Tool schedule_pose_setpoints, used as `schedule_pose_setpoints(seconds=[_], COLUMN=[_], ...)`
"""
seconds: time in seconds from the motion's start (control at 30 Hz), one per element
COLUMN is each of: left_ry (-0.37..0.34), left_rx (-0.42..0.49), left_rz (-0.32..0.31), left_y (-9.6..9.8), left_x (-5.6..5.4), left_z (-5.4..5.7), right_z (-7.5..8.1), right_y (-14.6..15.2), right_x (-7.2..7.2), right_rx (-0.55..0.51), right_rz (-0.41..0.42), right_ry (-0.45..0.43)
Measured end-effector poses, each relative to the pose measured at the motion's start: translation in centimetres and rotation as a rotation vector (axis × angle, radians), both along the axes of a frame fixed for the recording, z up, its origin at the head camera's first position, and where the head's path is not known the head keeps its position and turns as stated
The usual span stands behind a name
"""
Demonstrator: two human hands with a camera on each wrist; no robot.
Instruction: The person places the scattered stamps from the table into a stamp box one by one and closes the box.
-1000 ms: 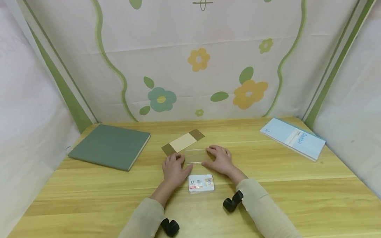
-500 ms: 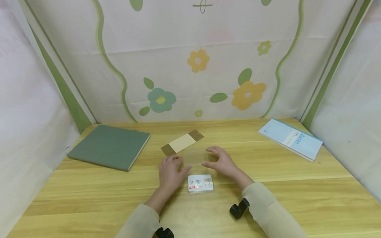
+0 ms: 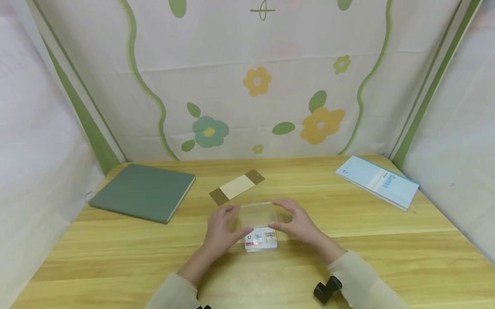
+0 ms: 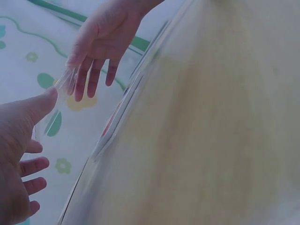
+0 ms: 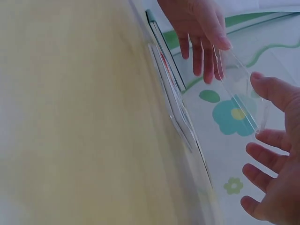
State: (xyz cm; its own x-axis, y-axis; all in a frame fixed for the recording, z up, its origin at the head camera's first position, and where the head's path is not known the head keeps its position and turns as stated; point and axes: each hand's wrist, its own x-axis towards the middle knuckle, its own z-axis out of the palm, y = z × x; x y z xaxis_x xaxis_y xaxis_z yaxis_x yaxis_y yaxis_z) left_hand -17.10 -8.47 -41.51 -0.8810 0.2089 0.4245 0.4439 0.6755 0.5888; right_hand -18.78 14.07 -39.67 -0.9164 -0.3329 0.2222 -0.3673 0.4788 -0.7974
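A clear plastic lid [image 3: 258,215] is held off the table between both hands. My left hand [image 3: 220,229] pinches its left end with the thumb on the near edge, and my right hand [image 3: 297,222] grips the right end likewise. From the right wrist view the lid [image 5: 239,89] looks thin-walled, and it hangs apart from the tabletop. Right below its near edge lies a clear flat case with white printed cards [image 3: 260,240], whose far edge is partly covered by the lid in the head view.
A dark green hardcover book [image 3: 144,192] lies at the left of the wooden table [image 3: 112,273]. Behind the hands is a brown and cream card [image 3: 237,186]. A light blue notepad [image 3: 377,182] lies at the far right. Printed fabric walls enclose the table's back and sides.
Both hands have lifted the clear lid from the table and brought it nearer, toward the case of cards. The case, book, card and notepad have stayed put.
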Motion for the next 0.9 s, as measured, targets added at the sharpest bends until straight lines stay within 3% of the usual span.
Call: schedule_pose_setpoints(seconds=[0.23, 0.6, 0.9], left_ry=[-0.024, -0.035, -0.043], left_rx=[-0.021, -0.150, -0.212], left_rz=[-0.061, -0.017, -0.008], left_y=[-0.2, -0.4, -0.1], left_x=[1.0, 2.2, 2.6], left_z=[-0.2, -1.7, -1.9], right_z=[-1.0, -2.8, -3.0], right_y=[0.2, -0.1, 0.1], right_x=[1.4, 2.2, 2.4], right_rx=[0.023, 0.238, 0.280], right_rz=[-0.014, -0.030, -0.004], right_ry=[0.013, 0.125, 0.162])
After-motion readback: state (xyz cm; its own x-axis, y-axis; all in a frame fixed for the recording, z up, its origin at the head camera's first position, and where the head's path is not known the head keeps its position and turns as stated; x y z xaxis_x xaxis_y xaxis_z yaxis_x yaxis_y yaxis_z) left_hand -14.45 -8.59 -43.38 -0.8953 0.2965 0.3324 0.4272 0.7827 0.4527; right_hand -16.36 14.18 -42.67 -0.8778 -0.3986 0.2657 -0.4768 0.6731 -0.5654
